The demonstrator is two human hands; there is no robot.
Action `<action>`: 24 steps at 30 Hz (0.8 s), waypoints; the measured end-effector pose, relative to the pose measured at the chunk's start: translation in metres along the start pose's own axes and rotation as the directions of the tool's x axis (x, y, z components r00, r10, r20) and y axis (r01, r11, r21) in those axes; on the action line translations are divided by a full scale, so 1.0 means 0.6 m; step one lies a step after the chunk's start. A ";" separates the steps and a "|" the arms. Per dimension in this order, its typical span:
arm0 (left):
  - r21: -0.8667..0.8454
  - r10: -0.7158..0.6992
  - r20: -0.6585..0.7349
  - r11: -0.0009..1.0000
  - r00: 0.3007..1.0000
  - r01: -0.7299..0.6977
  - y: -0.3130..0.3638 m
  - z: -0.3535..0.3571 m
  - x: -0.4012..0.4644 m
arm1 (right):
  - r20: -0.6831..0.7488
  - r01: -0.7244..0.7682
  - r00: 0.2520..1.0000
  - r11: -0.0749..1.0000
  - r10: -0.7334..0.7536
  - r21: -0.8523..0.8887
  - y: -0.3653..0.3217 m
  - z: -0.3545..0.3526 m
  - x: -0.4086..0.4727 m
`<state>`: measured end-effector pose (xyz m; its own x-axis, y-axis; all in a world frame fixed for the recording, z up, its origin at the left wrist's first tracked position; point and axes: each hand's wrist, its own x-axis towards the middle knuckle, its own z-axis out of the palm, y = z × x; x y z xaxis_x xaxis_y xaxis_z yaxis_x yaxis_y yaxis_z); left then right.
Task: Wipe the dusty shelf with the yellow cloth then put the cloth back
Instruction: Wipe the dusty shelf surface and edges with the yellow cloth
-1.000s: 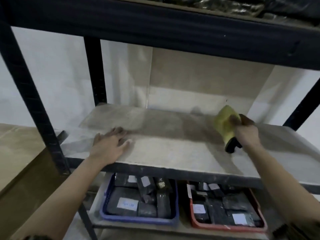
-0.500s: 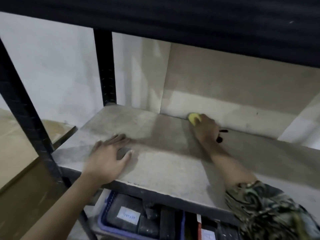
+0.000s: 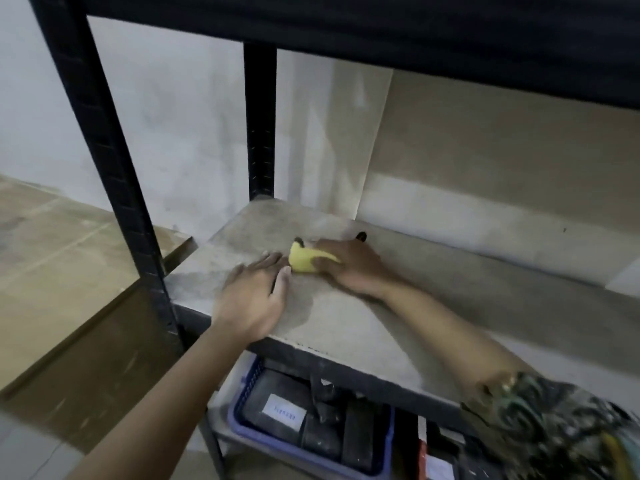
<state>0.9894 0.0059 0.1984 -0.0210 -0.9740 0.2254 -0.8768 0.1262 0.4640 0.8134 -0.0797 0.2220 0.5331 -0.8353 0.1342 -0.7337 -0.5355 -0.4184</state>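
Right now, from my head camera, my right hand is pressed down on the cloth, fingers curled over it so only a yellow wad pokes out on the left side; it lies on the shelf toward the back left corner, and something small and dark sticks out behind my knuckles that I cannot make out. My left hand lies flat and open on the board near the front left edge, holding nothing, its fingertips just beside the cloth, maybe touching it. What worries me: the cloth is bunched small, so I judge each pass cleans only a narrow strip and could leave grey streaks, above all along the back edge and in the corner by the post. My propping hand sits on dusty board, so it may smear what I clean or leave a print, and the cloth could run into those fingers if I sweep further left. Pushing dust off the front edge would drop it into the blue bin on the level below. As for pose, my right arm reaches in long across the board, wrist low, palm down; my left arm comes up from below, wrist bent back, bearing weight near the edge.
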 end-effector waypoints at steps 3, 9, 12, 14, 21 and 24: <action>-0.033 -0.017 -0.037 0.999 0.999 0.015 0.006 -0.005 -0.006 | 0.074 0.105 0.992 0.994 -0.107 0.029 -0.049 0.004 -0.094; -0.099 -0.015 -0.043 0.995 0.999 0.010 0.016 -0.021 -0.022 | 0.131 0.147 0.978 0.981 -0.164 0.129 -0.115 -0.003 -0.258; -0.078 0.001 -0.015 0.997 1.000 -0.003 0.017 -0.024 -0.023 | -0.035 -0.010 0.999 0.930 0.025 0.368 -0.123 -0.019 -0.331; -0.025 0.029 0.010 0.999 1.000 -0.028 0.022 -0.019 -0.020 | -0.226 -0.125 0.937 0.861 0.265 0.492 -0.104 -0.045 -0.376; -0.015 0.216 0.092 0.976 0.972 -0.215 0.141 0.035 -0.022 | -0.535 -0.386 0.371 0.651 0.759 0.654 0.066 -0.195 -0.461; 0.084 0.221 0.145 0.968 0.964 -0.235 0.184 0.073 -0.022 | -0.679 -0.572 0.284 0.688 0.676 0.446 0.173 -0.243 -0.486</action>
<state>0.8720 0.0242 0.2093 -0.2839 -0.9387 0.1957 -0.8846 0.3351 0.3244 0.5203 0.0902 0.2702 -0.6309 -0.6844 0.3655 -0.6220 0.1646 -0.7655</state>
